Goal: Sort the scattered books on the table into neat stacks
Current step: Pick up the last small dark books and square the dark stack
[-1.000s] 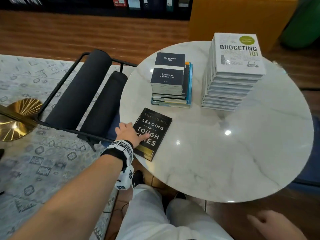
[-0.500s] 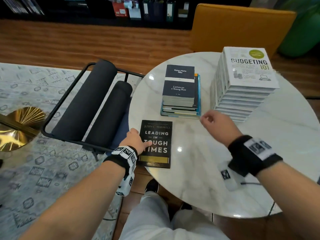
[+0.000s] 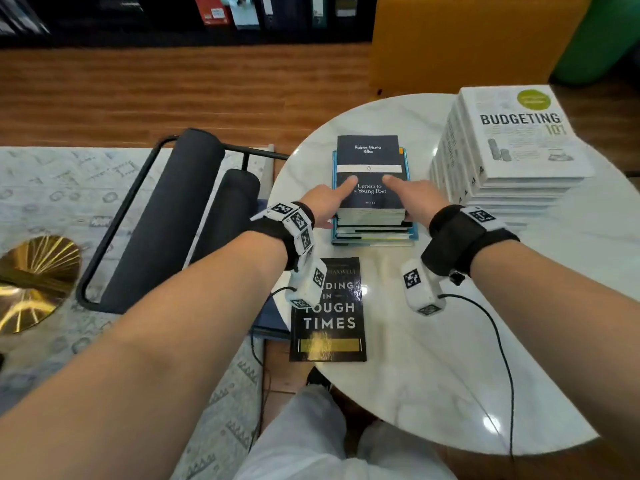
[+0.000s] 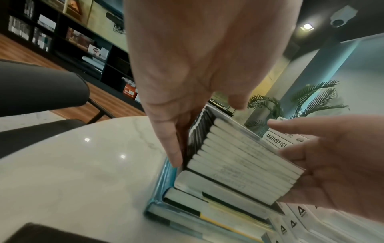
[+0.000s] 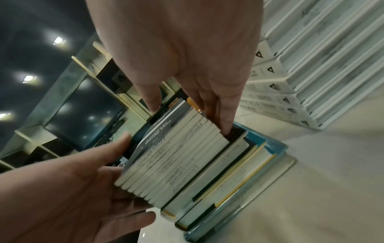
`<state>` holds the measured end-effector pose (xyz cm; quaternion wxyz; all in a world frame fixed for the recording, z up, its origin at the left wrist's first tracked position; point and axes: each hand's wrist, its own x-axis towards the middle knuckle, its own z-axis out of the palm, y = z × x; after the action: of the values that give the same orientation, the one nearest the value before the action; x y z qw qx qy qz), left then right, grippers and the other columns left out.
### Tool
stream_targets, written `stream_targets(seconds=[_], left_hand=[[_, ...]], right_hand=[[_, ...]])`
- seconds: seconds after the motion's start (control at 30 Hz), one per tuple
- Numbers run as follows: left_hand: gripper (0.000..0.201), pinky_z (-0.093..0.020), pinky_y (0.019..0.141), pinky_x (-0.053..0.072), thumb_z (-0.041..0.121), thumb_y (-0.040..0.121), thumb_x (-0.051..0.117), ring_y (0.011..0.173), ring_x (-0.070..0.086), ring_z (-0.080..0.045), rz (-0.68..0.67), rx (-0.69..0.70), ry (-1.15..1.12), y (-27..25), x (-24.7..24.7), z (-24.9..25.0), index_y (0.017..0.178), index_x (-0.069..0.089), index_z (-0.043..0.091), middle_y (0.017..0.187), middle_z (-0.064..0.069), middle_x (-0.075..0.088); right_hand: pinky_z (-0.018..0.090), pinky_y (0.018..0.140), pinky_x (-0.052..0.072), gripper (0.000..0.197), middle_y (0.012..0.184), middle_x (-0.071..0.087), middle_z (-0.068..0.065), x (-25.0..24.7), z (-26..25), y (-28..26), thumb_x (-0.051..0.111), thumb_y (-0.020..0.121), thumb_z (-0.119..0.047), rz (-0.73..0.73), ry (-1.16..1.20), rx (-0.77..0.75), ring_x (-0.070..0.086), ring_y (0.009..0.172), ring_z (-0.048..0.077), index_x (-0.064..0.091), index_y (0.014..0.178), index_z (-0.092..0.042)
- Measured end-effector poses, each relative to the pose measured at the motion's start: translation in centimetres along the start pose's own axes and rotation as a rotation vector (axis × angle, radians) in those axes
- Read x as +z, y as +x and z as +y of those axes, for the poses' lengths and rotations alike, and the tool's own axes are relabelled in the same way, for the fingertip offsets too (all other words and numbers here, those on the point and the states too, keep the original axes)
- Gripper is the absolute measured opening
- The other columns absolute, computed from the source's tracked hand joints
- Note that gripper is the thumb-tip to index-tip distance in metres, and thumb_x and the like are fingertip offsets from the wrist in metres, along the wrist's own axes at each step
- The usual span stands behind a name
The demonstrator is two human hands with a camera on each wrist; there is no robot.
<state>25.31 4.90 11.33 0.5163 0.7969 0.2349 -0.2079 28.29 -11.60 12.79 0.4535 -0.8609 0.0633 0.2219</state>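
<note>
A pile of small books (image 3: 372, 157) topped by "Letters to a Young Poet" rests on larger blue-edged books (image 3: 374, 235) on the round marble table (image 3: 450, 358). My left hand (image 3: 325, 202) lies against the pile's left side, fingers straight down it (image 4: 172, 148), thumb on the cover. My right hand (image 3: 415, 199) does the same on the right side (image 5: 226, 125). The black book "Leading in Tough Times" (image 3: 329, 323) lies flat near the table's front edge, under my left wrist. A tall white stack topped by "Budgeting 101" (image 3: 519, 140) stands to the right.
A black padded chair (image 3: 173, 220) stands close against the table's left edge. A gold object (image 3: 34, 282) sits on the patterned rug at far left. An orange seat (image 3: 467, 39) is behind the table. A wrist cable (image 3: 498, 341) trails over the marble.
My left hand left the black book and moved up to the small pile's left side. My right hand came forward to the pile's right side. The black book stayed put.
</note>
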Motion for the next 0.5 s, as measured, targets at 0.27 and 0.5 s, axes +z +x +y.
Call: stream_targets(seconds=[0.27,0.5], left_hand=[[0.041,-0.030,0.082,0.058,0.041,0.093,0.063,0.097,0.067,-0.020,-0.006,-0.004,-0.098,1.3,0.1,-0.2,0.115,0.062,0.007,0.107,-0.007,0.070],[0.045,-0.040,0.096,0.056,0.025,0.084,0.076,0.105,0.068,-0.023,-0.062,-0.044,-0.433,-0.6,-1.1,-2.9,0.124,0.064,0.007,0.113,-0.007,0.071]], right_hand=[[0.032,0.089,0.053,0.032,0.100,0.067,-0.001,0.7,0.6,0.6,0.060,0.092,-0.040,0.000,0.325,0.091,0.063,0.088,0.015,0.057,0.112,-0.015],[0.026,0.064,0.052,0.052,0.119,0.068,0.003,1.8,2.4,-0.4,0.061,0.089,-0.049,-0.135,0.436,0.118,0.067,0.097,0.017,0.056,0.130,-0.017]])
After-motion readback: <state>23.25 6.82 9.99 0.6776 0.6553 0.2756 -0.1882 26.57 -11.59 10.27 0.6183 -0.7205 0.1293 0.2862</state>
